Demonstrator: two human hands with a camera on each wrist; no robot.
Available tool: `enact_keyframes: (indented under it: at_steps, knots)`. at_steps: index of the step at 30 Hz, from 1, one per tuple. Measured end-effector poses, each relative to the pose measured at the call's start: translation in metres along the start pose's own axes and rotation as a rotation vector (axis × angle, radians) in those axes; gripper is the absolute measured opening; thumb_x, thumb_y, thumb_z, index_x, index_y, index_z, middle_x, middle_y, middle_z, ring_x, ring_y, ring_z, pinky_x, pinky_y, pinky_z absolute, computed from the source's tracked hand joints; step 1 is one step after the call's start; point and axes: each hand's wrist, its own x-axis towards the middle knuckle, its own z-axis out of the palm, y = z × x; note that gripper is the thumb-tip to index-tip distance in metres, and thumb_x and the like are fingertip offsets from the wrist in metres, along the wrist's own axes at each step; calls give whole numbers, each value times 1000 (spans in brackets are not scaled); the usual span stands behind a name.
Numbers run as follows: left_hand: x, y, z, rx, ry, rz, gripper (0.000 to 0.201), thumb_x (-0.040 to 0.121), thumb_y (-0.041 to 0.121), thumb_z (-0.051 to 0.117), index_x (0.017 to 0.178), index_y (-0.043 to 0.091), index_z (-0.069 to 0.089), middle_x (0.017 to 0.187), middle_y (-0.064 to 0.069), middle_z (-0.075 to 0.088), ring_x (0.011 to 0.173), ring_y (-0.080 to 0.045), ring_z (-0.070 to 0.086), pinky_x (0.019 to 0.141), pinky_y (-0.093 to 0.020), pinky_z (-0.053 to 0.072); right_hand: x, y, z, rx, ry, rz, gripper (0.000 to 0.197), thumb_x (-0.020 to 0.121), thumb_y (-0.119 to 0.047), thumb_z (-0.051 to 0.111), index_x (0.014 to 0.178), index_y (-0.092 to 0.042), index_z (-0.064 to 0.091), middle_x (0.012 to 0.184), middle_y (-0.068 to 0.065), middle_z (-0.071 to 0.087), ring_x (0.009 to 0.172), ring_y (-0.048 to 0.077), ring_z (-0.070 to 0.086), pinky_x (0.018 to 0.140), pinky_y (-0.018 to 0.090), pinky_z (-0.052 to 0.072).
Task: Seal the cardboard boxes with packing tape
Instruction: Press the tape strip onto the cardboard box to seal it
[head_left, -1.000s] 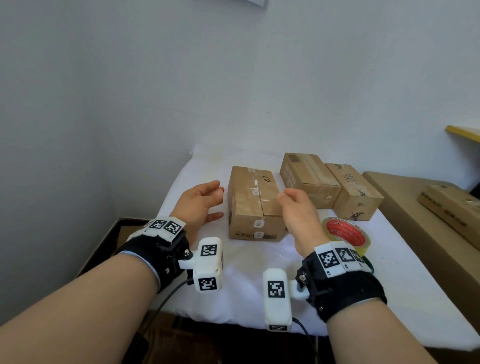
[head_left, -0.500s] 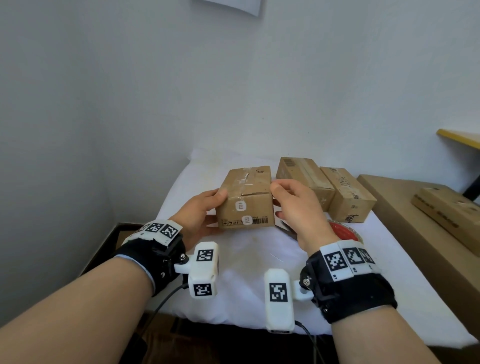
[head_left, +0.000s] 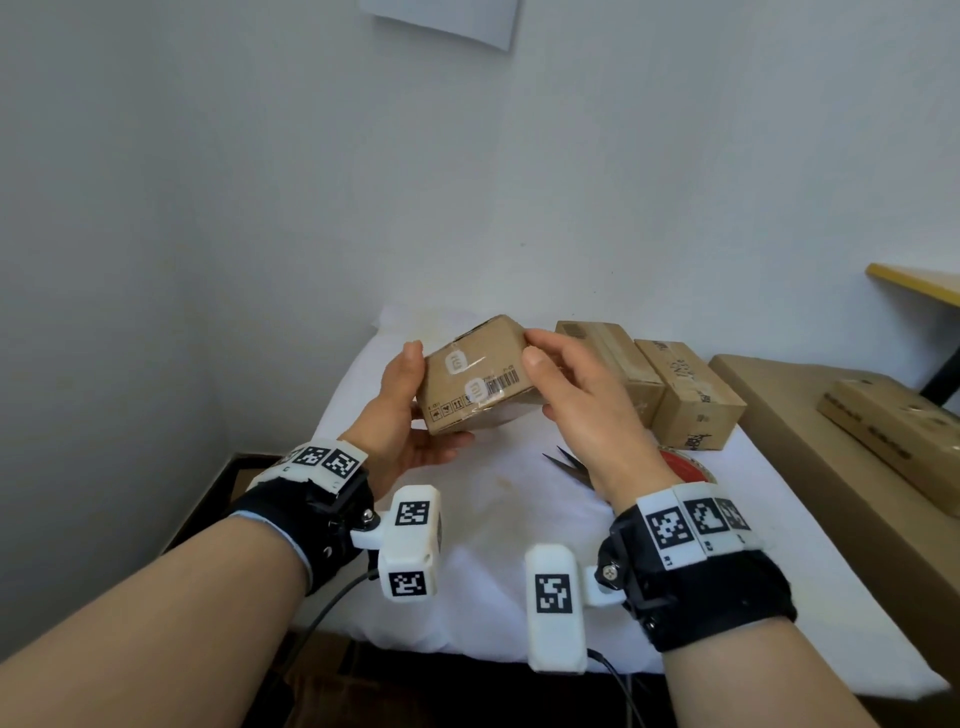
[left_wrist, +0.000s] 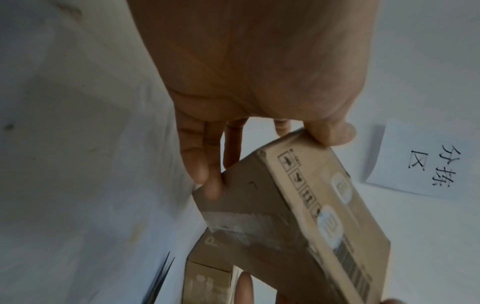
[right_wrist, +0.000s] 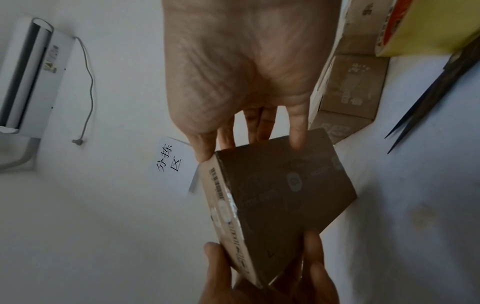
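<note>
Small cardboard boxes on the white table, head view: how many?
3. One box held above the table by left hand and right hand; two boxes standing behind it.

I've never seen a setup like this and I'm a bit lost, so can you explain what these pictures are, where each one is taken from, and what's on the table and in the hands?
No machine here: a person wears cameras on the head and on both wrists. The head view looks down at both arms; each wrist view looks along a palm at the fingers. The left hand and the right hand hold one small cardboard box tilted above the white-covered table. On the table lie two more boxes, a roll of tape and scissors, both partly hidden behind the right hand. A paper sign hangs on the wall.
</note>
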Motion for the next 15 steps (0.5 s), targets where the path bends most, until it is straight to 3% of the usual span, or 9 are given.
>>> enact_keyframes:
  at_steps: [2,5,7,10,13,15]
  knots:
    - [-1,1,3,76,-15,54,45,98,67,28,130,42,47,116,-8,68,86,-39,73,74,-43,58,1,1,1,-50,-2,-39,36,101,-36,59,136,-28,61,126,-11,63,114,-1,59,98,24,49]
    - [-3,4,5,199,-23,91,46,99,65,30,131,35,43,117,-5,68,90,-34,74,80,-45,58,1,4,3,-81,7,-45,38,101,-32,60,139,-24,60,126,-9,64,112,1,60,101,29,51]
    - [-2,2,1,267,-15,115,48,93,65,48,131,38,41,124,-4,65,94,-27,73,85,-46,59,1,7,3,-102,1,-30,37,102,-29,59,139,-25,59,123,-11,64,111,3,61,102,37,52]
    - [0,-3,-5,514,-30,216,89,59,59,88,131,45,36,137,4,43,116,-11,57,98,-33,51,-2,11,3,-150,-11,-6,39,103,-32,57,141,-27,55,123,-13,63,112,4,61,102,39,52]
    - [-1,-5,-1,760,10,394,114,53,33,98,143,32,28,137,10,23,115,4,38,101,-12,35,-2,14,3,-127,-23,12,31,101,-33,58,131,-38,56,118,-16,65,109,4,64,99,44,55]
    - [-1,-5,2,841,65,504,116,57,25,96,147,30,23,141,8,21,113,3,38,96,-15,40,-1,14,3,-102,-43,24,27,100,-34,59,124,-44,56,118,-15,67,110,6,65,99,45,55]
